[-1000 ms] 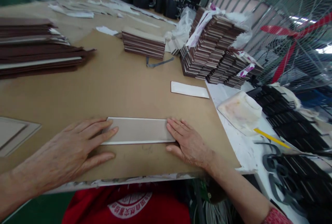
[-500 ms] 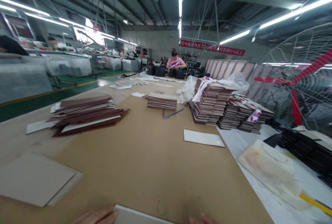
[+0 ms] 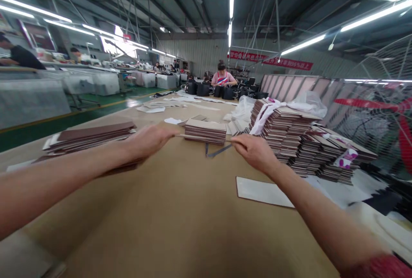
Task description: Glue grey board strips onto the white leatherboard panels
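Both my arms reach far out over the brown table [image 3: 180, 218]. My left hand [image 3: 148, 140] and my right hand [image 3: 254, 151] each pinch one end of a long thin card panel [image 3: 206, 138], seen edge-on and held level in the air. The panel hangs just in front of a small stack of brown-edged panels [image 3: 206, 131] at the table's middle. Fingers of both hands are closed on the panel's ends.
A low pile of dark brown boards [image 3: 86, 137] lies to the left. Tall stacks of panels [image 3: 283, 134] stand at the right. One white strip [image 3: 262, 192] lies flat near my right forearm. A person in pink [image 3: 222, 78] works at the far end. A wire-guarded red fan [image 3: 380, 106] stands right.
The panel lay flat at the table's near edge under my hands. Now both hands have lifted it and carried it forward toward the small stack, and the camera looks up and ahead.
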`<state>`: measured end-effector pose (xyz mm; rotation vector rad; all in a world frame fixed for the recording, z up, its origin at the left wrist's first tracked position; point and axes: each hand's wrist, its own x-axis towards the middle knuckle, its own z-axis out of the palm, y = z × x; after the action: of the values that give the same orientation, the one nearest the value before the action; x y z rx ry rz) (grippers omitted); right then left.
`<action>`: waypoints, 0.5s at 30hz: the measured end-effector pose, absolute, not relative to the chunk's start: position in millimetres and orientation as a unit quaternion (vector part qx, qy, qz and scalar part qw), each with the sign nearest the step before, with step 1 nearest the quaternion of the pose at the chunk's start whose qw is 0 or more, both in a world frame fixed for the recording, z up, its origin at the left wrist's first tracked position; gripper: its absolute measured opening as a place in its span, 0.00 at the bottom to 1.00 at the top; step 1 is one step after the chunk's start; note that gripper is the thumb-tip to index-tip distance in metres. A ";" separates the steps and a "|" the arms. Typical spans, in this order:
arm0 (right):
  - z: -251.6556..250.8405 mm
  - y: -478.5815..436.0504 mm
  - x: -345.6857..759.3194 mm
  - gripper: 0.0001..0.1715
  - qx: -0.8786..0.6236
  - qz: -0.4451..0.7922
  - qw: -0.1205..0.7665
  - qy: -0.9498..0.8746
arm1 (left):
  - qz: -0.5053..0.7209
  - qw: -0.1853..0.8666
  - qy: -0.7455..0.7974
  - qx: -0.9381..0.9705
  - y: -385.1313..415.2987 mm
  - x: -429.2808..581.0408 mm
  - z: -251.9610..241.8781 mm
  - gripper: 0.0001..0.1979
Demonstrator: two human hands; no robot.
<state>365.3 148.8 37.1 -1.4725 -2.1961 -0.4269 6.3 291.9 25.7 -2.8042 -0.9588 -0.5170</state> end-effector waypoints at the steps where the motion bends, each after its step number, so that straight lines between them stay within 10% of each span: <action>1: 35.7 179.1 371.8 0.12 -0.546 -0.158 0.236 -0.788 | -0.173 0.073 -0.328 -0.926 319.9 22.1 29.5 0.24; 15: -54.7 363.1 427.6 0.22 -0.596 -0.144 0.248 -0.750 | -0.171 0.021 -0.349 -0.921 492.4 102.7 -49.0 0.23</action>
<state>427.6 363.1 -54.7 -1.6235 -2.0445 -0.3930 102.7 492.4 -49.0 -2.8561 -1.0819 -0.5310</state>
